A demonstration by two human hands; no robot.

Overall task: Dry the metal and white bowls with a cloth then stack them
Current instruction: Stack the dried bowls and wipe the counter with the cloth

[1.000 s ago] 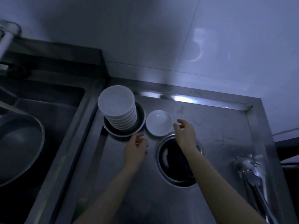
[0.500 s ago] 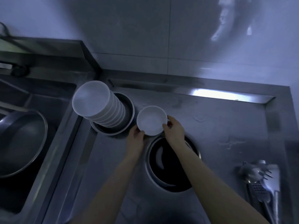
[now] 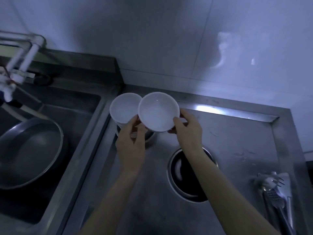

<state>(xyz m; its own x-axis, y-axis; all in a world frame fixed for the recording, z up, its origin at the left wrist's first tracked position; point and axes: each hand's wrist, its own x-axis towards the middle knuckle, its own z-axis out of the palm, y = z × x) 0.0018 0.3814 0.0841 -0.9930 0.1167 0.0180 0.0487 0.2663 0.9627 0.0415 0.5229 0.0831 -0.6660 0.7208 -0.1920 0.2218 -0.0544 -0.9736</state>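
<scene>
A single white bowl [image 3: 158, 111] is lifted off the steel counter, its inside facing me. My left hand [image 3: 131, 141] grips its left rim and my right hand [image 3: 188, 128] grips its right rim. Just behind and to the left stands a stack of white bowls [image 3: 124, 108]. That stack sits inside a metal bowl [image 3: 149, 137], mostly hidden by my left hand. No cloth is in view.
A round dark hole [image 3: 189, 173] opens in the steel counter [image 3: 237, 141] under my right forearm. Metal utensils [image 3: 274, 192] lie at the right edge. At left is a sink [image 3: 81, 107] with a large metal pan [image 3: 30, 153] and a tap [image 3: 18, 61]. A tiled wall rises behind.
Both hands closed on the lone white bowl on the counter and raised it; it now sits higher and overlaps the stack.
</scene>
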